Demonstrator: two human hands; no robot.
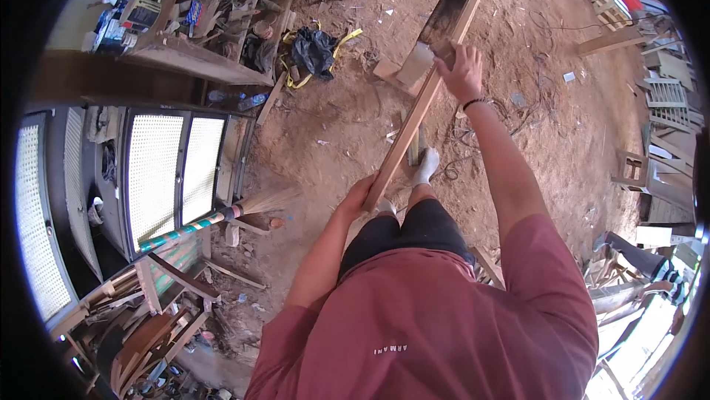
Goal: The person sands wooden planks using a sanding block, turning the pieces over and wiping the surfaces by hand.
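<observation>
A long, narrow wooden board point(411, 125) runs diagonally from near my waist up to the top of the view. At its near end, my left hand point(360, 194) is closed round the board's left side. Farther up, my right hand point(463, 75) grips a small brown block point(444, 51) against the board, its fingers bent over it. A dark-faced beam point(451, 4) lies along the board's upper part. Beside the block is a pale flat piece point(417, 62) on a wooden support.
A black bag point(313, 51) with yellow straps lies on the dirt floor point(325, 126). A straw broom point(222, 215) and framed panels point(155, 178) are on the left. Cables point(510, 123) curl right of the board. Wooden pieces point(667, 102) are stacked far right.
</observation>
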